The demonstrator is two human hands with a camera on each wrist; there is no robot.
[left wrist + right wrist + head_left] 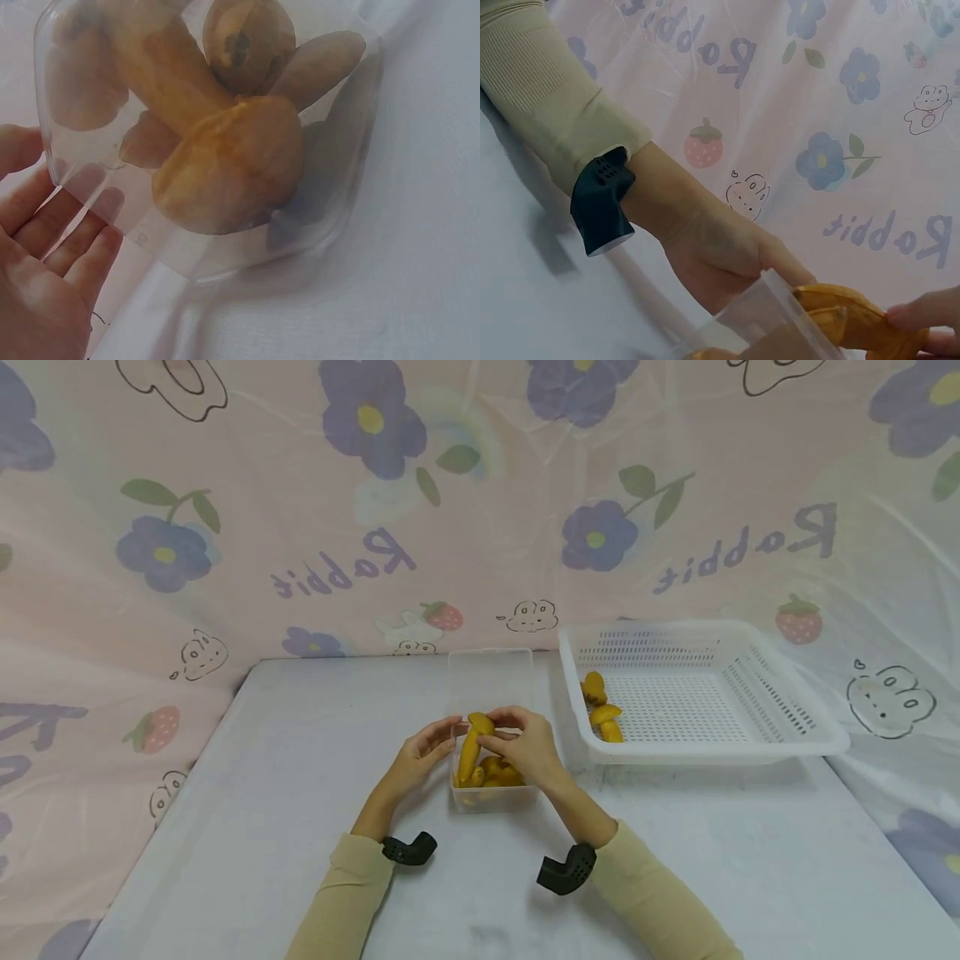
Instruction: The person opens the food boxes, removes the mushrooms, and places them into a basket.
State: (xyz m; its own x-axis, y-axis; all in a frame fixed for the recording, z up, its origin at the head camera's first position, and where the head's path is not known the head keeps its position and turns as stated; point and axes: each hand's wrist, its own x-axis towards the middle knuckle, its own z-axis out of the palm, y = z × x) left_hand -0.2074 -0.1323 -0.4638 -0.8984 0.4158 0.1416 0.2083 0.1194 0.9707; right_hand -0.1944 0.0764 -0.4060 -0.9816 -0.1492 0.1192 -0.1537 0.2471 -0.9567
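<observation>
A clear plastic box (495, 802) stands on the table with several yellow-brown mushrooms (504, 774) inside. My right hand (527, 745) pinches a long-stemmed mushroom (469, 756) near its cap, between thumb and fingers. That mushroom leans upright at the box's left side, its stem reaching down inside. In the right wrist view, its yellow surface (847, 311) shows above the box rim. My left hand (422, 756) rests against the box's left side. The left wrist view shows its fingers (82, 251) extended against the clear wall, some fingertips visible through it.
The box's clear lid (491, 677) is folded back behind it. A white perforated basket (712, 750) stands at the right, with a few mushrooms (607, 717) along its left wall. A printed cloth (480, 543) hangs at the back of the white table (300, 793).
</observation>
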